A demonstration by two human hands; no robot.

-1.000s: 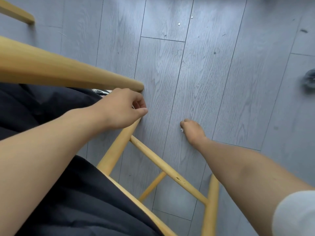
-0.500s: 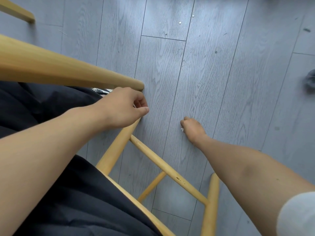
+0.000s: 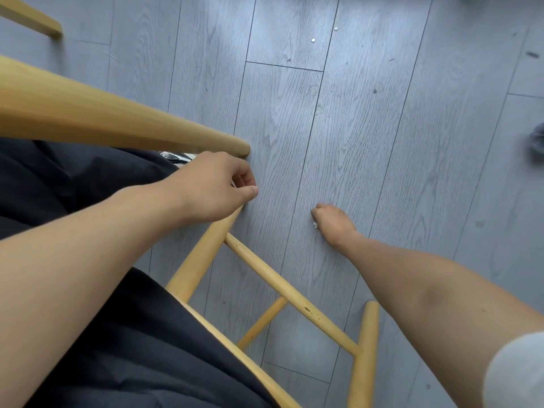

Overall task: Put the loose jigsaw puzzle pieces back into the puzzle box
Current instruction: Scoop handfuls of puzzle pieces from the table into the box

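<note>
My right hand [image 3: 331, 223] reaches down to the grey floor with its fingers curled under. It pinches a small white puzzle piece [image 3: 315, 224], of which only an edge shows at the knuckles. My left hand [image 3: 216, 184] hovers beside the chair's front leg with its fingers curled toward the thumb. A pale sliver, apparently a puzzle piece [image 3: 233, 184], shows between them. The puzzle box is out of view.
I sit on a pale wooden chair; its armrest [image 3: 123, 122], front leg [image 3: 203, 254] and rungs [image 3: 291, 293] cross the left and bottom. Dark clothing covers my lap. A dark fuzzy thing [image 3: 535, 142] lies at the right edge, and two tiny pale specks [image 3: 313, 40] lie farther away.
Both hands keep their places; my right hand stays curled on the floor. Only the view has shifted slightly.
</note>
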